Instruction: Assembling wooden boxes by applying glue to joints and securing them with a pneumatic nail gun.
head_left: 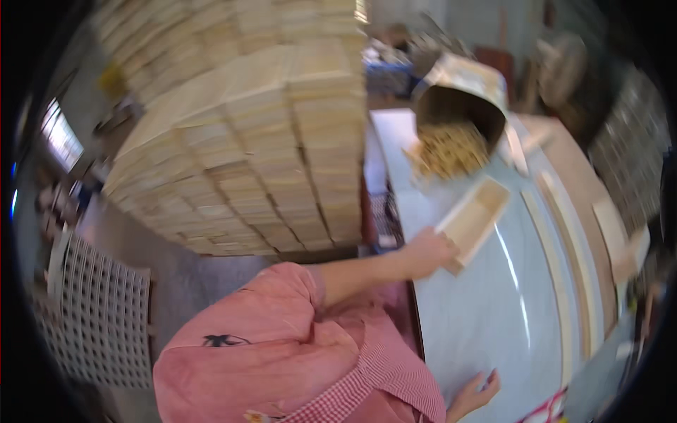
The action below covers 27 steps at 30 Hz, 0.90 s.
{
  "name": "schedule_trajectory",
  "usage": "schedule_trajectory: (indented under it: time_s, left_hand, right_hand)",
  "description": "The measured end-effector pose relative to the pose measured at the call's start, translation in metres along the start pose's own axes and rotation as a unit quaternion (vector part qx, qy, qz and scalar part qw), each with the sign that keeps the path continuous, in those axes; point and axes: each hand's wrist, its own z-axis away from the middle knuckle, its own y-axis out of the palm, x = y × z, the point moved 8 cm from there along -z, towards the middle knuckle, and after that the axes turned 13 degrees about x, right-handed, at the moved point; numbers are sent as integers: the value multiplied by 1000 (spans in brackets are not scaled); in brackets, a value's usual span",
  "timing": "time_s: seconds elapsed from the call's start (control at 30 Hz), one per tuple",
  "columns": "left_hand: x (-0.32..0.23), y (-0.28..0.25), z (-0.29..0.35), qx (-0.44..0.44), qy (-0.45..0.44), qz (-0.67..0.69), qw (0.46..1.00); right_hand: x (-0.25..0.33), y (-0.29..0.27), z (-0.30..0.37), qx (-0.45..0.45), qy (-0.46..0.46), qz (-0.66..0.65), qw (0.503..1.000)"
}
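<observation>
Left hand [431, 252] gripping box [471, 229], right hand [477, 396] over tabletop [472, 317]

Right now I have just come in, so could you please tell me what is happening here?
A person in a pink top grips a long wooden box at its near end with the left hand, over a pale table. Just beyond it, tan pieces lie heaped at the mouth of a container; blur hides what they are. The right hand, nearer the lower edge, looks empty, its fingers partly curled. Pale wooden stacks rise to the left.
</observation>
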Motion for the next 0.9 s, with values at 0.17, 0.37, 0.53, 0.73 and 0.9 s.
schedule_trajectory:
  time_s: [0.17,0.37,0.53,0.73,0.9]
  left_hand:
    - [6,-163,80,-279,-7,-72,958]
    - [45,-318,254,-524,-209,-309,766]
    - [91,-382,412,-499,-395,-479,605]
    - [179,-395,586,-415,-550,-465,555]
    - [221,-372,630,-364,-541,-393,648]
  right_hand:
    - [-5,87,-29,-16,-126,-29,991]
    - [-6,125,-23,-19,-295,-21,955]
    - [32,96,-7,-25,-321,111,940]
    - [41,90,-13,-9,-334,94,938]
    - [34,91,-18,12,-349,97,932]
